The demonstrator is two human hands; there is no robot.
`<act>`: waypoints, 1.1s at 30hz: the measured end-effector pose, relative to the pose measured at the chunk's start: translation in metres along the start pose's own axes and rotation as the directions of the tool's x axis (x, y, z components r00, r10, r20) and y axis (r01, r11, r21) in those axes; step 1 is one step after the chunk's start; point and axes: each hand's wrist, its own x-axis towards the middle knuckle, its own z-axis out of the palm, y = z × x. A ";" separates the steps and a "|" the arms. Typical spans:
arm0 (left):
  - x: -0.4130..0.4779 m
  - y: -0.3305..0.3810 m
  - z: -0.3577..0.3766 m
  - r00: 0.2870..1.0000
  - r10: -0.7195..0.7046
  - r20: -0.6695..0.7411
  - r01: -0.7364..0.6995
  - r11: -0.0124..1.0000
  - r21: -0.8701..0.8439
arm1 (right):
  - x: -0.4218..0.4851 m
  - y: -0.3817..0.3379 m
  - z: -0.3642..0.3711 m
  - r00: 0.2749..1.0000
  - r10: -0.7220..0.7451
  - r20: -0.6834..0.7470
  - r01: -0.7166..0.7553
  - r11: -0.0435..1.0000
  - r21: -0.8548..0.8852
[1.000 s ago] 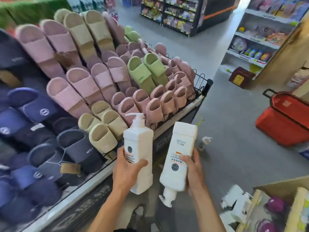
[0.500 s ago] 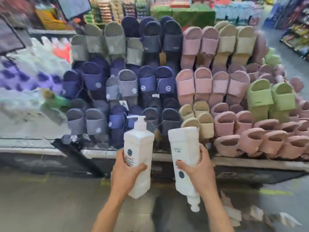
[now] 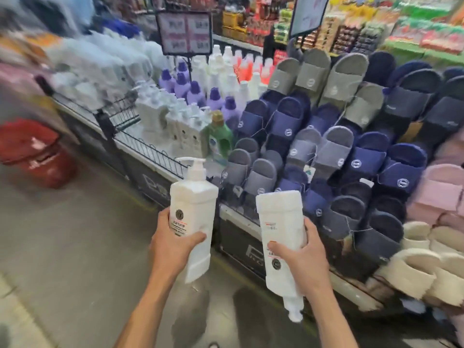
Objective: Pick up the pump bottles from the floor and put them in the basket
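Bottles first: the upright pump bottle sits in my left hand, thumb and fingers wrapped round its lower body, pump head on top with the spout pointing left. The inverted pump bottle is gripped round its middle by my right hand, base up, its pump hanging down past my wrist. Both are off the floor, held in the air side by side but not touching.

They look like stiff, square-shouldered white plastic with smooth flat faces, and I would judge them fairly heavy if full. The flat sides give my palms a fair hold, so the body is the place to grip. The thin pump neck is the weak part and no handle (the inverted one might also drip if its pump is not locked). Turning it upright before setting it down seems wise.

Just beyond the bottles is a sloping rack of slippers, navy and grey nearest me, pink and cream to the right. To its left, a wire-fenced counter carries more white pump bottles, purple-capped ones and a green bottle. Far left on the floor, well apart from both hands, stands a red basket. It is badly blurred, but I take it to be where these go.
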 end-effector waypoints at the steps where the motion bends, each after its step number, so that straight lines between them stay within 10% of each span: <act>1: 0.005 -0.006 -0.011 0.999 -0.017 -0.031 0.017 1.000 -0.018 | 0.005 -0.009 0.013 0.999 -0.017 0.031 0.017 1.000 -0.006; 33: 0.157 -0.071 -0.213 0.580 -0.450 -0.679 0.251 0.892 -0.377 | 0.177 -0.199 0.386 0.651 -0.226 0.725 0.246 0.966 0.080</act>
